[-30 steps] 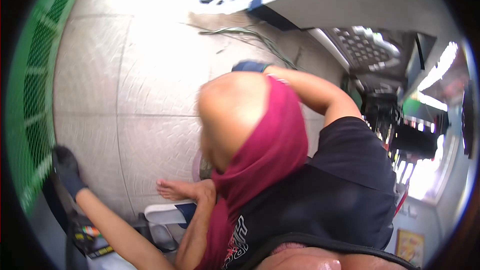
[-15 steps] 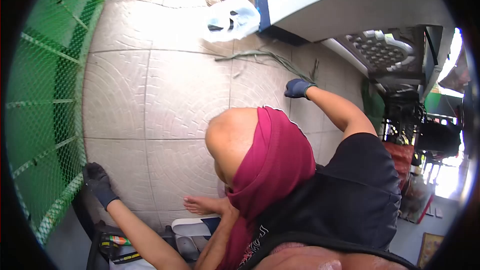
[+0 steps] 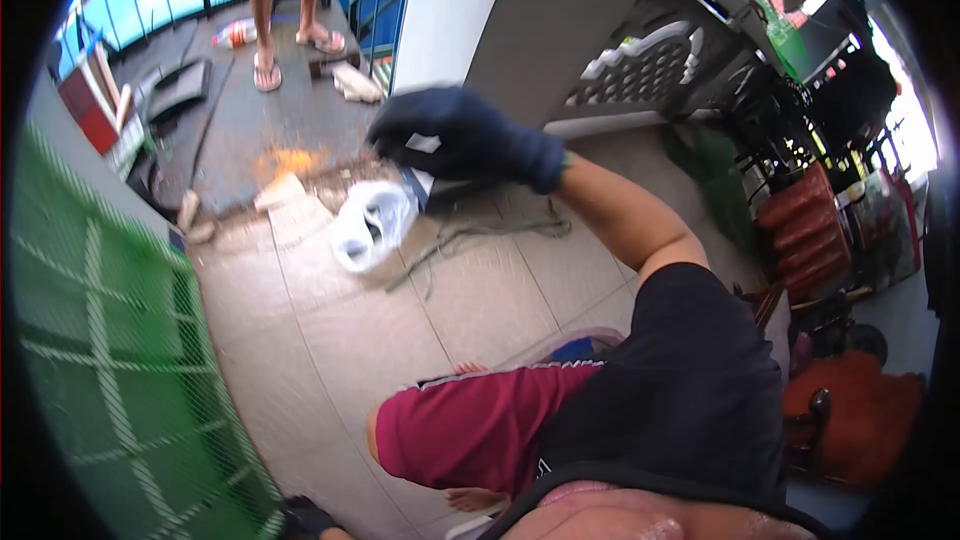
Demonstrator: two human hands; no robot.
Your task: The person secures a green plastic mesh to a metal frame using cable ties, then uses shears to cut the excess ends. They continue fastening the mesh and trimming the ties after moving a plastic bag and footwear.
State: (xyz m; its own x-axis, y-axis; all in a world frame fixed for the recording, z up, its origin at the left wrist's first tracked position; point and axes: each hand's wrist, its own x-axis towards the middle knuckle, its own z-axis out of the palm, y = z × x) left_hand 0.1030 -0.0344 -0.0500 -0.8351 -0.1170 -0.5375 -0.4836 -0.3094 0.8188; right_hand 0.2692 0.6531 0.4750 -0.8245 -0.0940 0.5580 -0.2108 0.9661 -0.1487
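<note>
Crumpled white plastic bag [image 3: 368, 223] on floor [image 3: 330, 340]

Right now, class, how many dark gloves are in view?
2. One is on the raised right hand, mid-picture above the white bag. The other, seemingly on the left hand, is a dark shape at the bottom edge beside the green mesh, mostly cut off.

Pale tiled floor [image 3: 340, 340], green mesh fence [image 3: 100, 360] left, grey wall [image 3: 530, 20] ahead.
</note>
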